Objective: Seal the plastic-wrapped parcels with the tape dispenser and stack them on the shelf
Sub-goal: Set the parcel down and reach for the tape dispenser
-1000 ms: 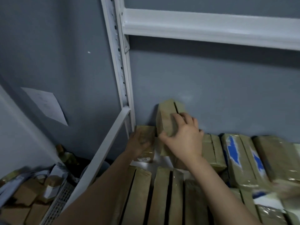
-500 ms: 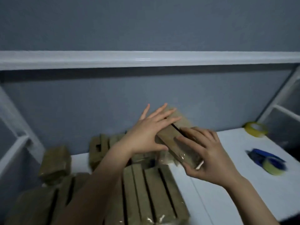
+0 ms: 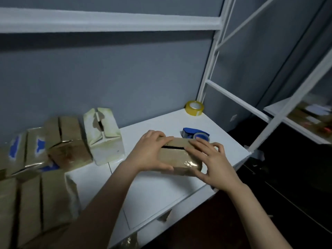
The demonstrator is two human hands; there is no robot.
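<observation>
A brown plastic-wrapped parcel (image 3: pixel 177 156) lies on the white shelf (image 3: pixel 156 193), a dark slit showing along its top. My left hand (image 3: pixel 150 153) grips its left end, fingers over the top and thumb along the near side. My right hand (image 3: pixel 213 162) holds its right end with spread, curled fingers. Just behind the parcel sits the blue tape dispenser (image 3: pixel 195 134). More brown parcels (image 3: pixel 68 142) stand stacked at the left, one pale parcel (image 3: pixel 103 135) beside them.
A yellow tape roll (image 3: pixel 194 108) stands at the shelf's back right corner. White frame uprights (image 3: pixel 209 69) and bars close the right side. An upper shelf rail (image 3: pixel 107 21) runs overhead. Dark floor lies beyond the shelf's right edge.
The parcel has gone from the stack at the left across to the shelf's right part and now lies flat. Both hands came with it; my view swung right.
</observation>
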